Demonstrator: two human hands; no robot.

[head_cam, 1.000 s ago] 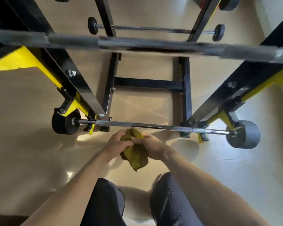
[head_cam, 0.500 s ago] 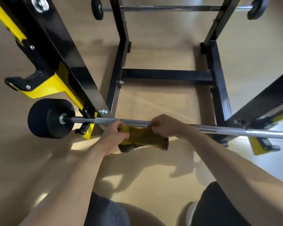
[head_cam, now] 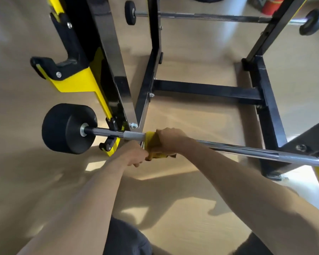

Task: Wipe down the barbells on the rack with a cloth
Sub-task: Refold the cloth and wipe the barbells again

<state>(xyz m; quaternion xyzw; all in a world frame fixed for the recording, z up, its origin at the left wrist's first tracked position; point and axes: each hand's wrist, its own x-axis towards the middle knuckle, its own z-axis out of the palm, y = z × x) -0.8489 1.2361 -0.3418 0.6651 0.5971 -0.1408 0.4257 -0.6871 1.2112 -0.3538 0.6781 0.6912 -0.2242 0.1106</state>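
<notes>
Since half second ago: mustard-yellow cloth (head_cam: pixel 152 142) went from hanging below bar to wrapped over low chrome barbell shaft (head_cam: pixel 247 150), near black rubber end weight (head_cam: pixel 68 128) and black-and-yellow steel rack (head_cam: pixel 107 74)

Right hand (head_cam: pixel 170 139) clamps cloth round shaft; left hand (head_cam: pixel 132 155) pinches hanging tail

Wiping stroke likely beginning

No containers visible

No lettering or numbers can be read, perhaps owing to blur.
</notes>
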